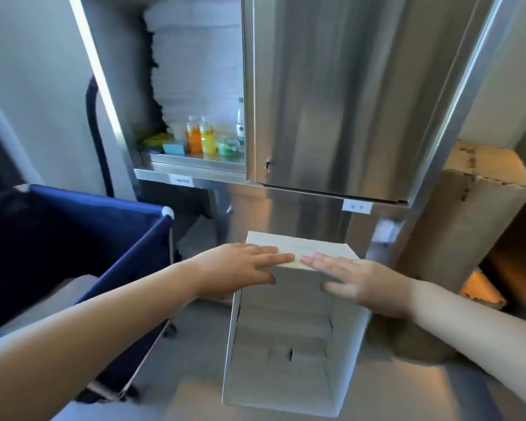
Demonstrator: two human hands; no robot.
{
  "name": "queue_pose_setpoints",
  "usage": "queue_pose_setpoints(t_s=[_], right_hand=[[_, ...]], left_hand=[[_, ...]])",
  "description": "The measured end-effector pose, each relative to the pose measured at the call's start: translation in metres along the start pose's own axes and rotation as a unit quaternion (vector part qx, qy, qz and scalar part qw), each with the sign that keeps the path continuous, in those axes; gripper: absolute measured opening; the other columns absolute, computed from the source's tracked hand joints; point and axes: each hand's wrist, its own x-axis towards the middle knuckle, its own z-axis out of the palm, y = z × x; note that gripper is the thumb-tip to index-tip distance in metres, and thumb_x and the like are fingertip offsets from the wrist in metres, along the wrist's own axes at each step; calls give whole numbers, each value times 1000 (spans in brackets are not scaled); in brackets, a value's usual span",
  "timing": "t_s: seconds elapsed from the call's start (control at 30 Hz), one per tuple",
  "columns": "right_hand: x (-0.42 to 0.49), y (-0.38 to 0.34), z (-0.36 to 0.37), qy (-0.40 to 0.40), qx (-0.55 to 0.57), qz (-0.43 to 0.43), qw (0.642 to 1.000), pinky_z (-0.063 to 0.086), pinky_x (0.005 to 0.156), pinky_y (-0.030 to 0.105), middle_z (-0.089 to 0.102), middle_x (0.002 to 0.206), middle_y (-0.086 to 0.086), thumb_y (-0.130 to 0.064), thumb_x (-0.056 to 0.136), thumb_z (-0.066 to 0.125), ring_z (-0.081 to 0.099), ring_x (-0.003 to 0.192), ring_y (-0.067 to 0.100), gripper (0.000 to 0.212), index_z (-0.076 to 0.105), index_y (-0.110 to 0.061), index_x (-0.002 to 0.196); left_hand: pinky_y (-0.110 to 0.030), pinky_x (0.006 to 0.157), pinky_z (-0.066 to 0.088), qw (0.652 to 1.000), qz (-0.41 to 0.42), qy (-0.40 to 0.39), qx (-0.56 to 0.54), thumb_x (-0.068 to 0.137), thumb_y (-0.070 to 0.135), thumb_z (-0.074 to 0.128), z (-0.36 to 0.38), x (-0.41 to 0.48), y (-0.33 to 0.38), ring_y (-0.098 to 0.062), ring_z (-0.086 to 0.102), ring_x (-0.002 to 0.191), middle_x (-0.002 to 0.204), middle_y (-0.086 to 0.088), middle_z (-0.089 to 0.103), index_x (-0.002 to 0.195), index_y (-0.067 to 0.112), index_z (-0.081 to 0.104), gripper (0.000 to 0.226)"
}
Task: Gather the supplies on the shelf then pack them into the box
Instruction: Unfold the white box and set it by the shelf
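A white cardboard box [283, 344] stands open on the floor in front of me, with nothing visible inside. My left hand [240, 265] and my right hand [353, 281] both grip its far flap [298, 243], fingers flat on top and thumbs underneath. Up on the steel cabinet's shelf [195, 161] stand an orange bottle [194, 135], a yellow bottle [207, 136], a clear bottle with a green label [240, 121], a green bowl-like container [230, 146], a light blue packet [174, 148] and a green-yellow packet [155, 140]. A tall stack of white towels [195, 62] fills the space behind them.
A blue fabric laundry cart [73, 238] stands close on the left of the box. The cabinet's steel door [346, 92] hangs open above the box. A brown cardboard box [468, 208] stands at the right, against the cabinet.
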Motion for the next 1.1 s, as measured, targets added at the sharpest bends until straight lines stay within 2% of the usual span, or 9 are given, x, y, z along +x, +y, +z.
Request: queue_pose_setpoints(t_s=[0.2,0.27,0.37,0.47,0.53,0.63,0.77,0.93,1.1], right_hand=[[152,21,59,24,24,-17,999,29,102,22,29,151,2,-19,96,44,46,130,19,28,64,-6,111],[187,30,77,8,25,-31,999,29,104,23,17,155,0,-20,95,47,38,135,17,25,62,-7,111],[233,49,95,8,59,-46,997,41,103,26,11,156,-10,-24,95,45,34,136,10,37,49,-11,130],[273,69,102,-7,50,-62,997,54,73,26,31,151,1,-15,83,66,51,124,19,16,62,-13,98],[294,87,108,-6,24,-78,997,51,56,24,44,144,6,-9,81,62,55,113,20,4,60,-12,80],[318,117,126,19,2,-105,994,45,49,20,54,135,8,-8,77,54,57,99,19,9,57,-12,70],[347,163,152,8,34,-86,996,51,54,22,54,135,9,-3,68,76,65,103,21,21,56,-12,70],[375,220,193,1,83,-64,995,59,73,39,46,142,12,4,73,71,56,119,28,37,41,-15,81],[399,258,225,-23,81,-37,996,58,74,37,43,144,10,8,70,73,55,121,26,39,43,-15,77]], left_hand=[[-40,101,41,995,-96,-21,16,82,0,62,20,-99,-94,-23,27,140,157,7,12,122,25,56,47],[-39,98,42,992,-120,-25,20,80,1,65,26,-120,-121,-22,31,138,157,7,15,120,25,58,47],[-41,100,43,987,-157,-31,33,79,4,67,35,-139,-159,-19,33,136,156,9,17,119,28,58,48],[-40,101,40,983,-177,-21,41,74,8,73,44,-146,-195,-19,37,133,153,7,25,115,32,60,49],[-39,101,41,981,-188,-23,49,73,11,75,52,-145,-221,-19,38,133,153,8,27,114,34,59,49],[-39,100,42,979,-193,-33,56,75,14,75,64,-138,-261,-20,37,133,154,8,24,115,34,57,48],[-35,95,45,981,-185,-31,54,73,15,77,78,-119,-318,-18,39,129,152,7,26,113,33,59,48],[-37,99,43,984,-170,-25,41,74,11,76,95,-93,-396,-20,36,133,153,5,25,107,29,61,41],[-37,99,43,989,-149,-21,19,71,8,78,120,-75,-462,-21,34,134,154,5,24,108,29,60,46]])
